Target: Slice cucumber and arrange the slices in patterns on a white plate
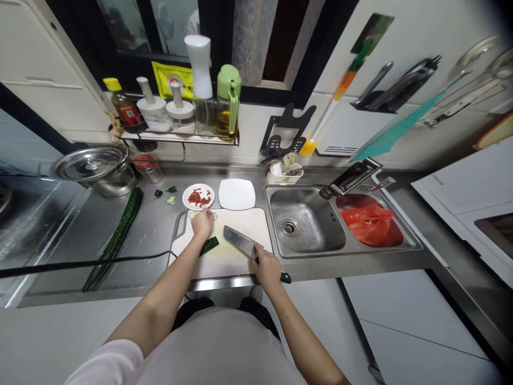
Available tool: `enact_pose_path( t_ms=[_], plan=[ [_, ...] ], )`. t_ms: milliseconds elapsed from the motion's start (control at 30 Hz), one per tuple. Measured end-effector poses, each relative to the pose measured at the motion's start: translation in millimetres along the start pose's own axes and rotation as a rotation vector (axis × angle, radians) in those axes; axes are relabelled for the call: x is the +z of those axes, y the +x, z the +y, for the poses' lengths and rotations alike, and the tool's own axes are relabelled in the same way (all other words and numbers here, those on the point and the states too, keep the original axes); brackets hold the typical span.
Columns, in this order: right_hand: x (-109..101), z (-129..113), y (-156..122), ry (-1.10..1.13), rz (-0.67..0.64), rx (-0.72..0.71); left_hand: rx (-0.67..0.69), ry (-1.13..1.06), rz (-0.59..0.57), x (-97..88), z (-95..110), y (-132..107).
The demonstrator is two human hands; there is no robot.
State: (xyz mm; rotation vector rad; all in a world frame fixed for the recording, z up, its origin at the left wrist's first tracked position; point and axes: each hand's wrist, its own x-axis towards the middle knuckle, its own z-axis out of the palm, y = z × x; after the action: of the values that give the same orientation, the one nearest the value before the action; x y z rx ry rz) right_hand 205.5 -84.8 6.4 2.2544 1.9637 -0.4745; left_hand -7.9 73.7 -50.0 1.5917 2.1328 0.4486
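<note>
My right hand [267, 267] grips the black handle of a kitchen knife [240, 240], its broad blade lying low over the right part of the white cutting board [244, 264]. My left hand [203, 222] is closed over the board's far left area, its fingers curled; what they hold is hidden. Thin cucumber slices [215, 216] show beside those fingers. A cut cucumber piece [209, 245], dark green, rests on the board between my left wrist and the blade. Behind the board stand a white plate with chopped red bits [199, 197] and a white square plate [236, 194].
To the left lies a whole cucumber [114, 238], near a lidded steel pot [96, 168]. Cucumber scraps [171, 200] sit by the plates. A sink [306, 222] with a faucet [352, 178] and a red plastic bag [368, 223] is on the right. A black cable [88, 263] crosses the left side.
</note>
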Motion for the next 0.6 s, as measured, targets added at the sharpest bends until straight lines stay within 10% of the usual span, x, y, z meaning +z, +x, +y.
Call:
enact_pose_path(
  t_ms=[600],
  plan=[
    [-3.7,-1.8,2.2,0.031,-0.023,0.009,0.127,0.16,-0.002,-0.3,3.7,3.9]
  ],
)
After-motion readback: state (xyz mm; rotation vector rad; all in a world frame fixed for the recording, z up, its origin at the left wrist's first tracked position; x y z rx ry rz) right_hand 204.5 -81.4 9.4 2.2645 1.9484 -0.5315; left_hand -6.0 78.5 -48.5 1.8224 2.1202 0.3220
